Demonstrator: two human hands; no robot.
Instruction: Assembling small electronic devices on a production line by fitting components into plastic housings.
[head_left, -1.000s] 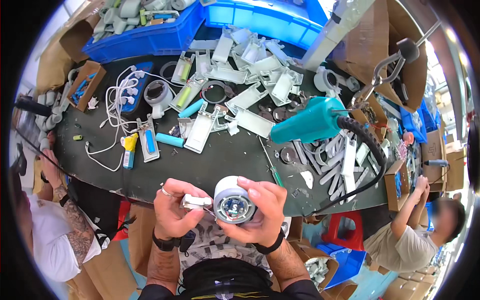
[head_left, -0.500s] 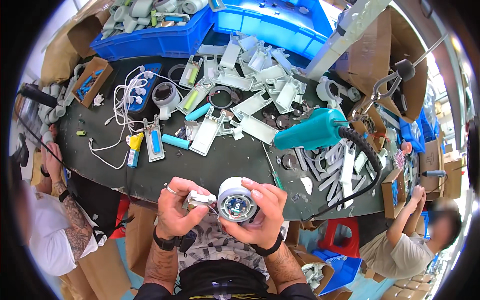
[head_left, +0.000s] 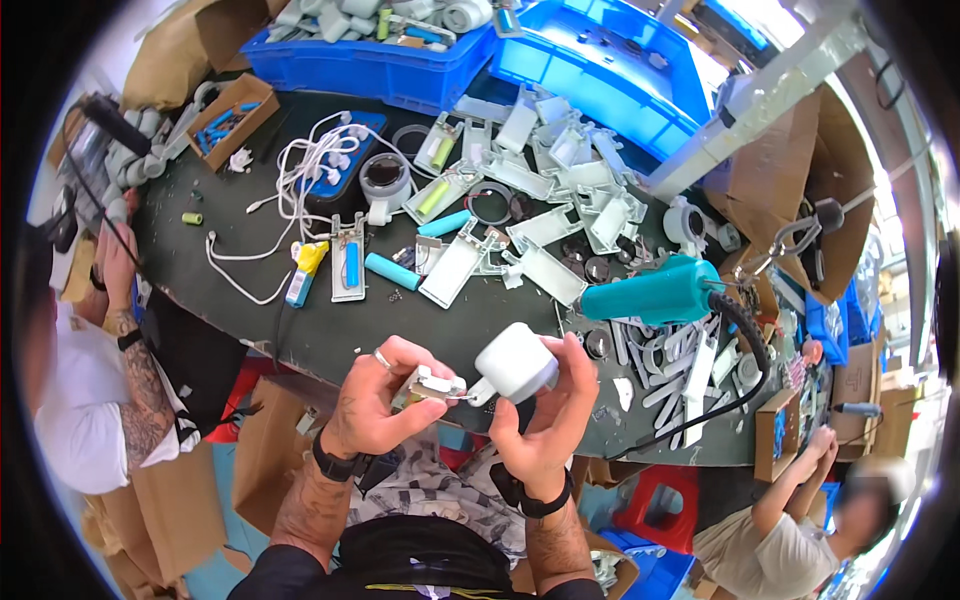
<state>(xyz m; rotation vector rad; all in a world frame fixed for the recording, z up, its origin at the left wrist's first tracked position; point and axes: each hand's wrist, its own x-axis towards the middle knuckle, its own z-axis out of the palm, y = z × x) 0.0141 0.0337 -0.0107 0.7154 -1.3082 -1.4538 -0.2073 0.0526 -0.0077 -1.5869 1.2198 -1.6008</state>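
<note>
At far left, a cardboard box (head_left: 262,107) of small blue cylinders stands on the dark bench (head_left: 200,265); a tangled white cable (head_left: 298,172) lies to its right. Your left hand (head_left: 380,405) pinches a small white part (head_left: 436,386) between thumb and fingers, above the bench's near edge. Just right of that part, the white rounded housing (head_left: 515,360) is raised off the bench, tilted, its short stem toward the part. Your right hand (head_left: 548,428) curves thumb and fingers about the housing's lower right side. Beyond, rightward, are a teal tool (head_left: 650,292) and pale strips (head_left: 698,385).
</note>
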